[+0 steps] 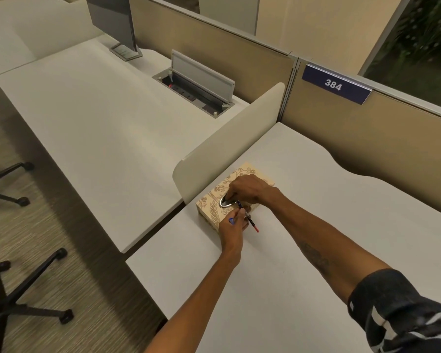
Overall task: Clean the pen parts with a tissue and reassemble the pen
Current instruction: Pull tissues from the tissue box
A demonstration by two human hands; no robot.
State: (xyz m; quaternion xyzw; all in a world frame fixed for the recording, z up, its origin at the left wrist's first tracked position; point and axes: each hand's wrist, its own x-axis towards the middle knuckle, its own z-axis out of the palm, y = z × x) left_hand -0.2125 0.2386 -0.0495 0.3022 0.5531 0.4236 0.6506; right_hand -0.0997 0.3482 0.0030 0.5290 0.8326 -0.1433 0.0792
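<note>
1. Two hands meet at the tissue box (215, 205), which sits on the table (303, 212) against a low divider (229, 138).
2. The right hand (250, 191) lies on top of the box, fingers curled down into its oval opening (225, 202); no tissue shows, so its grip is unclear.
3. The left hand (233, 229) is closed on the pen (247, 217), just beside the box's near edge.
4. The pen's long axis runs from the opening down-right, its red end (257, 230) toward the person; the right hand is nearer the tissues.

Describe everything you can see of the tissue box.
The tissue box is a flat cardboard carton, cream with a tan leaf and flower print. It lies on the white desk beside the low divider. Its top has a dark oval opening, where the right hand reaches. No tissue shows.
</note>
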